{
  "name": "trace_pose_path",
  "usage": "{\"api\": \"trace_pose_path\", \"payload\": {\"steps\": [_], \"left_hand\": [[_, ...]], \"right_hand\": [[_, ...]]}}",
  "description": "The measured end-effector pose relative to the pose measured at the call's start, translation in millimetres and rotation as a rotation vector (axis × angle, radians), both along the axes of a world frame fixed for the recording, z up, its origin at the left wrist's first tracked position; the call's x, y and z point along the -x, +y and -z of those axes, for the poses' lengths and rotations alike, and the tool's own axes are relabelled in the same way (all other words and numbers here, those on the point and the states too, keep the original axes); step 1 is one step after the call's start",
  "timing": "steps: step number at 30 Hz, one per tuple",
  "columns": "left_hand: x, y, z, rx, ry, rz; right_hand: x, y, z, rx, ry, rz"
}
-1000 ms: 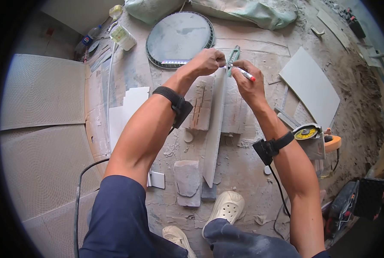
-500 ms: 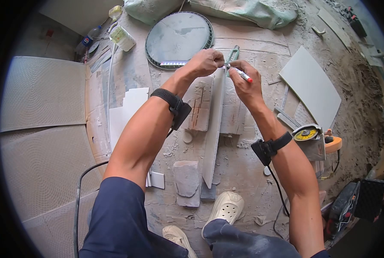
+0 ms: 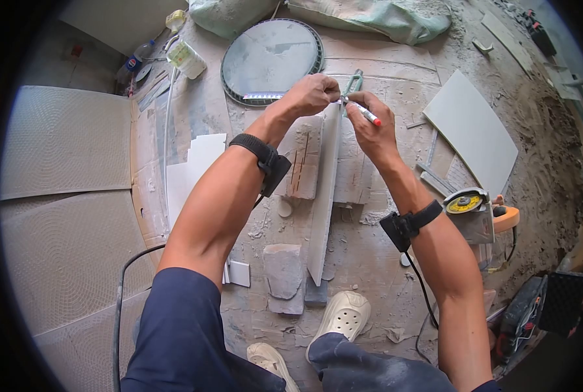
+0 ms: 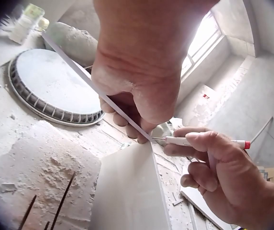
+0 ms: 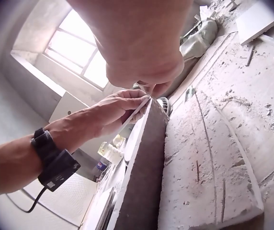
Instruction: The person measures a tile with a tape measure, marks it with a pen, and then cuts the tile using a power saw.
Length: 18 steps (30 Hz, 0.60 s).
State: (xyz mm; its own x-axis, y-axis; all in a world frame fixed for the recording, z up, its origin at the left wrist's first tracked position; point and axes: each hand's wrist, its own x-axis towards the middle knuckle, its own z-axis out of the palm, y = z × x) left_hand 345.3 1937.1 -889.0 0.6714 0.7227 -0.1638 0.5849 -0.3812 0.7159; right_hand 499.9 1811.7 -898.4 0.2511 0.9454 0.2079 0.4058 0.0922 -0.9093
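Observation:
A long pale tile (image 3: 325, 202) stands on its edge between two whitish blocks, its far end under both hands. My left hand (image 3: 317, 93) pinches a thin ruler (image 3: 262, 97) at that end, laid across the tile's upper corner. The ruler's free length reaches left over a round lid, as the left wrist view also shows. Between thumb and fingers my right hand (image 3: 375, 127) holds a white marker pen (image 4: 177, 140) with a red end. Its tip meets the ruler's end at the tile corner. A green slotted tool (image 3: 355, 81) lies just beyond the fingers.
An angle grinder (image 3: 468, 204) with a yellow disc rests at the right, below a large white tile (image 3: 471, 130). The round lidded tub (image 3: 272, 55) is at the back left. Stone blocks (image 3: 283, 277) lie near my shoes, and cut white tiles (image 3: 200, 160) at the left.
My right hand and the marker pen have shifted slightly left, closer to the tile's end. The left hand and ruler have stayed almost still.

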Motion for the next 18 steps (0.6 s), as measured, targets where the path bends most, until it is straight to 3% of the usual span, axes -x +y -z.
{"api": "trace_pose_path", "payload": {"steps": [18], "left_hand": [[-0.2, 0.1, -2.3, -0.009, 0.016, 0.015]], "right_hand": [[2.1, -1.7, -3.1, 0.022, -0.007, 0.008]]}}
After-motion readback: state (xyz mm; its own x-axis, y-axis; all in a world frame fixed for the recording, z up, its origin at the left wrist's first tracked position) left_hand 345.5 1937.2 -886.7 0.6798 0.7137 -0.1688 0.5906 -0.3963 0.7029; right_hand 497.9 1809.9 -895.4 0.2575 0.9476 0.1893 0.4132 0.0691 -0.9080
